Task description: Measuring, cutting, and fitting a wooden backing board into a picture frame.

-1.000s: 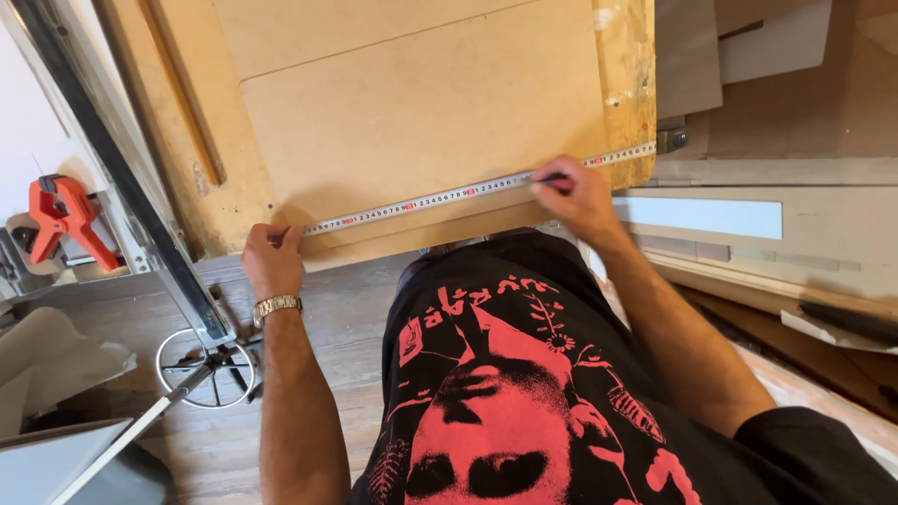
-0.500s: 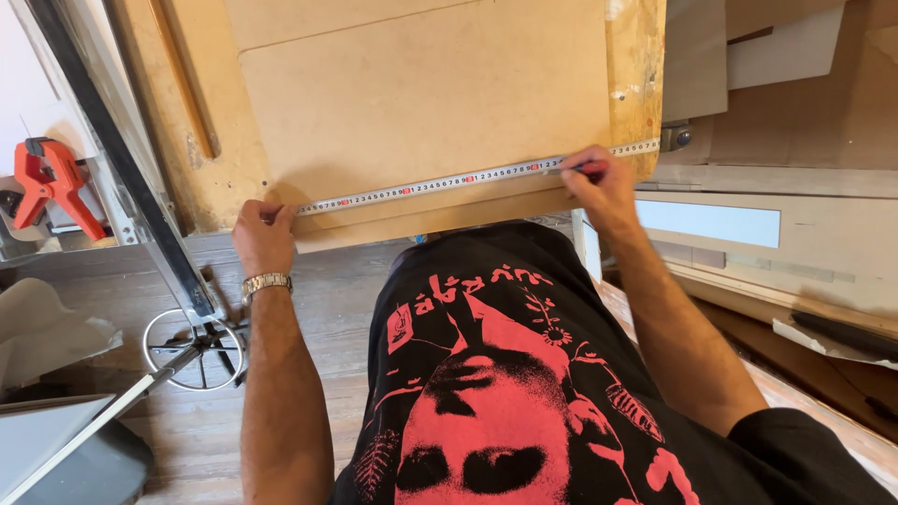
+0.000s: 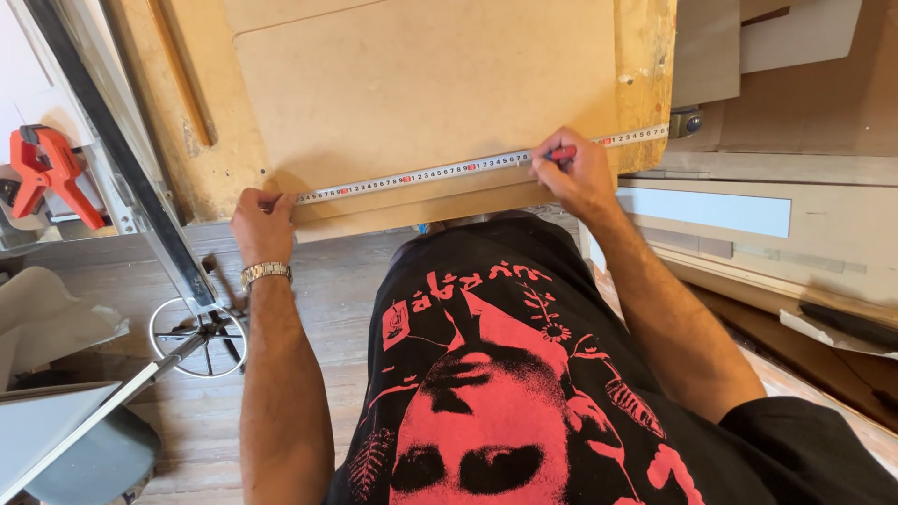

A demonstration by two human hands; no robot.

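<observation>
A tan fibreboard panel [image 3: 421, 84] lies in front of me with a tape measure blade [image 3: 440, 171] stretched across its near edge. My left hand [image 3: 260, 224] pins the tape's end at the panel's left corner; a metal watch is on that wrist. My right hand [image 3: 578, 174] grips a red pencil [image 3: 561, 152], its tip against the tape near the panel's right part. The tape's case [image 3: 686, 122] rests past the right edge.
A rough wooden board [image 3: 645, 75] lies under the panel. A red clamp [image 3: 47, 168] sits at far left by a slanted metal rail [image 3: 122, 159]. A round wire stand [image 3: 198, 337] is on the wooden floor. Pale panels and boards [image 3: 776, 215] are stacked at right.
My right hand with the pencil has slid left along the tape, away from the panel's right edge. My left hand keeps pinning the tape's end.
</observation>
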